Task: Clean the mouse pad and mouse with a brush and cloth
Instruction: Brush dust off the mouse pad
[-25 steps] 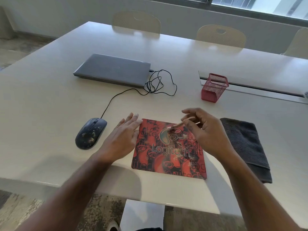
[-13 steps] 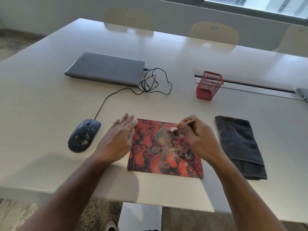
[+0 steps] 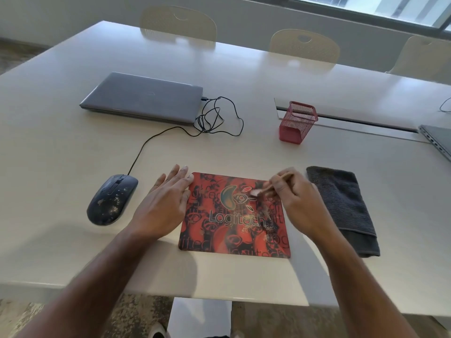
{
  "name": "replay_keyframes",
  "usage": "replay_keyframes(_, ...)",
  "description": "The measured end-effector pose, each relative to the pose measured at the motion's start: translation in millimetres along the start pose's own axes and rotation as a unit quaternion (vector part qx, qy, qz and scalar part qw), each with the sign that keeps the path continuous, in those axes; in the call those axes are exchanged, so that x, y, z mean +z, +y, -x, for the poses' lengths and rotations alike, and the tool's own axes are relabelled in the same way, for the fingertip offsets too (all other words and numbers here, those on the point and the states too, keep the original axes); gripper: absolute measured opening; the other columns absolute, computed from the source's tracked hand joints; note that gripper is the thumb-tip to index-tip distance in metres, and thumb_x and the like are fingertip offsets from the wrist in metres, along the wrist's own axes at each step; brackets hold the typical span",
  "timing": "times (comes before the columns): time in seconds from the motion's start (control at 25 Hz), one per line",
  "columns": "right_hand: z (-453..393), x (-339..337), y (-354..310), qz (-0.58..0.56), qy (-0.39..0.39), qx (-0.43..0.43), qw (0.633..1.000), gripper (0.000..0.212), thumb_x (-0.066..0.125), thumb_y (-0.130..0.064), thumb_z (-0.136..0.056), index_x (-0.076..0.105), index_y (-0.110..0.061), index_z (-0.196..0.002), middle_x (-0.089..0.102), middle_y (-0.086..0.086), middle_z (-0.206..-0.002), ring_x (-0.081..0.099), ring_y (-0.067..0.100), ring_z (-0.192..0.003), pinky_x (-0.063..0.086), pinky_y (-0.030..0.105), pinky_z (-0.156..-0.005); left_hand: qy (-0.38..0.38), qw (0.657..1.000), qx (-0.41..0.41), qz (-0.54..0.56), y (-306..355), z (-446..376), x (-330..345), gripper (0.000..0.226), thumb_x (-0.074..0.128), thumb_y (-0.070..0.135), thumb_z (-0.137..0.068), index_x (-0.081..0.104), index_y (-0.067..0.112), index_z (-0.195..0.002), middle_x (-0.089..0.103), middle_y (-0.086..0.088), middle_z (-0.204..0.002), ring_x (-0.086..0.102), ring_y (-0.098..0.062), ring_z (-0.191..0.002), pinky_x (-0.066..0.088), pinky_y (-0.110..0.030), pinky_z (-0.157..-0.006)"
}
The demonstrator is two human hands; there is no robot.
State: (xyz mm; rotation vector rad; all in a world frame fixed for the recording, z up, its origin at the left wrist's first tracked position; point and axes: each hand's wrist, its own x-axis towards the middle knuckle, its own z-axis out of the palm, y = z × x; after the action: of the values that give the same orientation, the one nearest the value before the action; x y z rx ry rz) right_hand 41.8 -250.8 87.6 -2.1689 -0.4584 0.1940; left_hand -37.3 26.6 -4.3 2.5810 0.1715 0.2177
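A red patterned mouse pad [image 3: 227,230] lies near the table's front edge, with pale crumbs scattered over its right half. My left hand [image 3: 163,203] rests flat, fingers apart, on the pad's left edge. My right hand [image 3: 296,203] grips a small wooden-handled brush [image 3: 264,190], whose bristles touch the pad near the logo. A dark wired mouse [image 3: 111,200], speckled with dirt, sits left of the pad. A folded dark grey cloth [image 3: 344,206] lies to the pad's right.
A shut grey laptop [image 3: 142,97] lies at the back left, with the mouse cable [image 3: 214,118] coiled beside it. A red mesh pen holder [image 3: 296,123] stands behind the pad. Another laptop's corner [image 3: 436,140] shows at the right edge. Chairs line the far side.
My right hand came down from above the pad and set the brush on its upper right part. My left hand stayed flat at the pad's left edge.
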Motion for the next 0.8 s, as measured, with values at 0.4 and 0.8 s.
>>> replay_keyframes(0.4,4,-8,-1,-0.016,0.061,0.040,0.997,0.026,0.053,-0.039,-0.106,0.065,-0.017,-0.105,0.079,-0.004,-0.091,0.077,0.007,-0.087,0.061,0.044,-0.092,0.005,1.000,0.004,-0.003,1,1,0,0.049,0.038,0.023,-0.107,0.035,0.017,-0.156,0.020,0.003,-0.167,0.001,-0.002,-0.154,0.001,-0.026,-0.124)
replay_keyframes(0.8,10,-11,-3,0.006,0.090,0.056,0.994,0.026,0.051,-0.042,-0.106,0.063,-0.019,-0.108,0.076,-0.005,-0.097,0.075,0.014,-0.095,0.059,0.050,-0.094,0.005,1.000,0.002,-0.008,1,2,2,0.049,0.037,0.023,-0.107,0.035,0.017,-0.156,0.020,0.003,-0.167,0.001,-0.002,-0.154,0.003,-0.028,-0.126)
